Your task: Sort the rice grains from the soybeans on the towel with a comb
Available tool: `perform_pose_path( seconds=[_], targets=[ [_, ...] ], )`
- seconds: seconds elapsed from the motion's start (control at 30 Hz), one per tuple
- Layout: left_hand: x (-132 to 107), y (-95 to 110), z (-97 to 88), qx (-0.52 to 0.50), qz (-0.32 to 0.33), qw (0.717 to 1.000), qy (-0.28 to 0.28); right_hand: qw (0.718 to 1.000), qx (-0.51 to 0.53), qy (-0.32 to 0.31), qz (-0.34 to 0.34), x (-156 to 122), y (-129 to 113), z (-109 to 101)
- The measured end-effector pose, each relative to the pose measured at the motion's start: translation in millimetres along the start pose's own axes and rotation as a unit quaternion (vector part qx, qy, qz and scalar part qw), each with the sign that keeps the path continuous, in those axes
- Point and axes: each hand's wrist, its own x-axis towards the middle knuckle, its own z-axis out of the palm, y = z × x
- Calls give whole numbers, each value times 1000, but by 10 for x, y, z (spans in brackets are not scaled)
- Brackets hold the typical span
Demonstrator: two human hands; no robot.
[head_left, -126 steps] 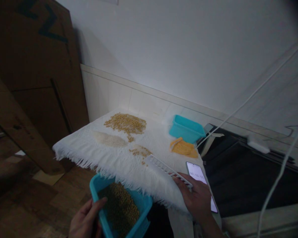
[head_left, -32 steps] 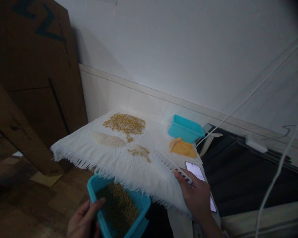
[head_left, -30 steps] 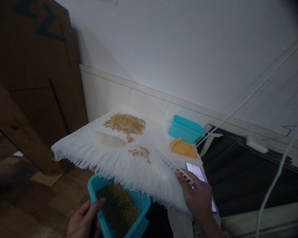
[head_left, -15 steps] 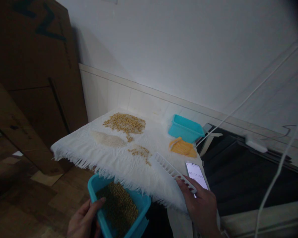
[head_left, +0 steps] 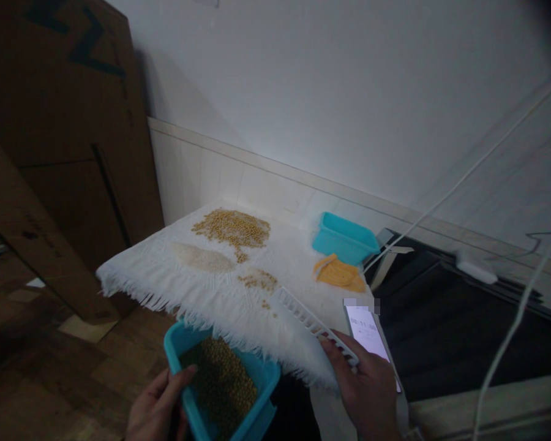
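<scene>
My left hand [head_left: 158,401] grips the left rim of a turquoise plastic bin [head_left: 171,343], thumb over the edge, below the table's front edge. Inside lie yellow soybeans [head_left: 234,367] and small dark green beans [head_left: 202,389]. My right hand [head_left: 365,380] is closed on the near end of a narrow white slotted plastic tray [head_left: 305,317], like an ice cube tray, held low over the white cloth [head_left: 252,324]. Close to its far end lie a few scattered soybeans [head_left: 259,280]. Farther back are a large soybean pile [head_left: 233,228] and a pale heap of rice-like grains [head_left: 204,257].
A second turquoise bin [head_left: 346,239] stands at the back right, a yellow cloth [head_left: 338,274] in front of it. A lit phone [head_left: 366,327] lies at the right edge by my right hand. Large cardboard boxes [head_left: 68,122] stand left; a white cable [head_left: 463,177] hangs right.
My right hand and the slotted tray have shifted slightly left and toward me, and the nearest scattered soybeans lie differently. My left hand still holds the bin.
</scene>
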Motion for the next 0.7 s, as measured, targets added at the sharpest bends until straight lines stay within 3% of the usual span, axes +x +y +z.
perform_pose_path(
  seconds=[0.5, 0.7],
  targets=[
    [41, -43, -17, -1, -1, 1000, 0, 998, 33, -3, -44, 27, -136, 70],
    [67, -46, -43, 1, -1, 1000, -6, 993, 41, -45, -100, -143, -296, 37]
  ],
)
